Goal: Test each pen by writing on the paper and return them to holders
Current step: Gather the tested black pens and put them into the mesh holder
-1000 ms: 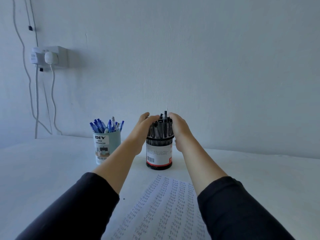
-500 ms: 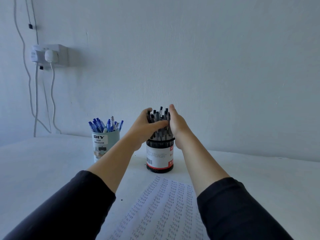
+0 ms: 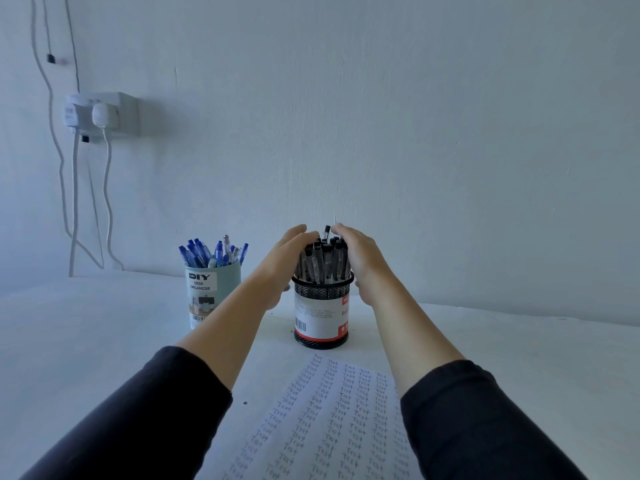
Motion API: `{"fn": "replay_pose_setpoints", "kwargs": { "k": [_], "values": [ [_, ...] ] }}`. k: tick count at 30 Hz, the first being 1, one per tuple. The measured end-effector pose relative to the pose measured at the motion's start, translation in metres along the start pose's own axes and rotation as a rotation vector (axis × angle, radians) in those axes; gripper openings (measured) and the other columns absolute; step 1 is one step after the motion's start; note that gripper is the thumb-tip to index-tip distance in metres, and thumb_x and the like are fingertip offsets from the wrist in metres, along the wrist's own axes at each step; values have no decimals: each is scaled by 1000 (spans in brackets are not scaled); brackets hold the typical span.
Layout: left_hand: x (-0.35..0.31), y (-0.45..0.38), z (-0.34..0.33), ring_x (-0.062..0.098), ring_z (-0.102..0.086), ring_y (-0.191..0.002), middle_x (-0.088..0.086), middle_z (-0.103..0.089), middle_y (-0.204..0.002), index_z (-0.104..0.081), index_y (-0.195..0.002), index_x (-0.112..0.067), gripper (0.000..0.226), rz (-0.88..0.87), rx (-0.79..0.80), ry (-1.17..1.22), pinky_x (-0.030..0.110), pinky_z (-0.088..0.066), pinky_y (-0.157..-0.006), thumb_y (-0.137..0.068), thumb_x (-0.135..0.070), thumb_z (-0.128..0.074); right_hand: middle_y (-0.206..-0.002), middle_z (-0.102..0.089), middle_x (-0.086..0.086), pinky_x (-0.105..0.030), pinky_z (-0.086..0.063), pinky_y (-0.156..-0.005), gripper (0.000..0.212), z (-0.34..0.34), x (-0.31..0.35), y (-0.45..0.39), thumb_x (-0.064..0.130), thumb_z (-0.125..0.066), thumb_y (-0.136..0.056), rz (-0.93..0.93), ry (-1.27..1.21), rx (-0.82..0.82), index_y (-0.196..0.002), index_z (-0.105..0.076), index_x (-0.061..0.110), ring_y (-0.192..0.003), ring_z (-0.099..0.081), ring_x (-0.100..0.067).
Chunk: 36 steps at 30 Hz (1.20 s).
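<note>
Black pens (image 3: 323, 261) stood bunched between my two hands, long axes close to upright, capped ends up, lower ends down in the black mesh holder (image 3: 322, 317) on the white tabletop (image 3: 104, 323). My left hand (image 3: 285, 261) cupped the bunch from its left, fingers curved over the caps; my right hand (image 3: 360, 258) cupped it from the right, fingers arched above the tops. One pen rose above the rest between my fingertips. Whether either hand truly clamped the pens, I could not tell. Left of my left hand stood the pale blue holder (image 3: 213, 296) of blue pens (image 3: 214, 252), fanned upward. Nearer me than my hands lay the paper (image 3: 329, 420), covered in written rows.
</note>
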State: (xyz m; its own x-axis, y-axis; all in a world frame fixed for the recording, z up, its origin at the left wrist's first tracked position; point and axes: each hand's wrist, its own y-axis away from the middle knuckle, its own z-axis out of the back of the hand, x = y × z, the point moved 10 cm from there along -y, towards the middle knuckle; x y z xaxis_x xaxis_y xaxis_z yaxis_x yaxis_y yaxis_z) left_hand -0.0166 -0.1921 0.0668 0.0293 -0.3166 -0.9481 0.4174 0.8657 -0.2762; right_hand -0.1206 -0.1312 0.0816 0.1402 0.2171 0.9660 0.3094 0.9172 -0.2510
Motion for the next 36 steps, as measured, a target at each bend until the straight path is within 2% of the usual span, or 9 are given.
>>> {"fn": "replay_pose_setpoints", "kwargs": {
  "k": [4, 5, 7, 14, 18, 21, 27, 32, 36],
  "values": [
    [18, 1, -5, 30, -25, -142, -2, -16, -159, 1, -146, -50, 116, 71, 136, 90, 65, -20, -109, -50, -80, -57, -123, -58, -11, -29, -36, -75, 45, 6, 2, 2, 35, -32, -102, 14, 75, 2, -133, -50, 8, -130, -36, -24],
    [22, 1, -5, 31, -23, -143, -2, -13, -160, 7, -146, -48, 124, 74, 165, 113, 66, -20, -109, -48, -78, -63, -132, -53, -9, -31, -35, -85, 47, 7, 0, 2, 38, -28, -102, 7, 64, 16, -138, -46, 12, -96, -41, -10],
    [27, 3, -7, 33, -26, -141, 1, -18, -158, 3, -148, -47, 134, 68, 246, 119, 67, -22, -107, -41, -79, -72, -149, -37, -4, -38, -25, -103, 51, 6, -3, 2, 43, -24, -102, -2, 50, 46, -146, -34, 21, -135, -35, -22],
    [38, 9, -17, 28, -50, -122, 1, -53, -130, -32, -134, -33, 97, 113, 313, -32, 59, -38, -102, -53, -27, -85, -150, -36, -6, -33, -28, -91, 55, 5, -4, -6, 50, -24, -100, 17, 92, 68, -147, -32, 23, -131, -38, -21],
    [38, 10, -16, 29, -49, -122, 2, -52, -131, -30, -136, -34, 92, 122, 317, 8, 57, -38, -103, -60, -22, -81, -155, -26, -6, -60, -25, -107, 114, 5, -33, -8, 89, -49, -52, -112, 13, 212, -149, -16, 38, -140, -27, -32],
    [40, 12, -15, 28, -45, -126, 1, -48, -136, -25, -139, -39, 105, 141, 370, -16, 56, -31, -107, -53, -34, -84, -156, -24, -7, -59, -25, -110, 153, -10, -60, 4, 75, -79, -18, -174, -23, 392, -150, -15, 33, -140, -27, -33],
    [72, 23, -18, 20, -45, -127, -6, -51, -133, -24, -147, -23, 107, 290, 541, -445, 43, -29, -114, -61, -19, -87, -104, -68, 8, -25, -47, -73, 45, -23, -61, 8, 17, -83, -68, -34, 47, 388, -102, -59, 33, -100, -61, -14],
    [97, 42, -8, 25, -23, -142, 2, -27, -155, -7, -153, -23, 148, 468, 627, -777, 46, -15, -119, -35, -55, -90, -97, -65, 9, -29, -44, -77, 30, -17, -62, 5, 16, -77, -76, -84, 57, 283, -93, -59, 33, -94, -59, -13],
    [91, 54, -11, 28, -13, -146, 7, -13, -160, 11, -152, -24, 131, 403, 617, -1153, 46, -12, -118, -62, -65, -75, -89, -62, 11, -23, -40, -63, 27, 4, -51, 10, 16, -77, -77, -64, 46, 199, -86, -56, 31, -80, -54, -4]
  ]
}}
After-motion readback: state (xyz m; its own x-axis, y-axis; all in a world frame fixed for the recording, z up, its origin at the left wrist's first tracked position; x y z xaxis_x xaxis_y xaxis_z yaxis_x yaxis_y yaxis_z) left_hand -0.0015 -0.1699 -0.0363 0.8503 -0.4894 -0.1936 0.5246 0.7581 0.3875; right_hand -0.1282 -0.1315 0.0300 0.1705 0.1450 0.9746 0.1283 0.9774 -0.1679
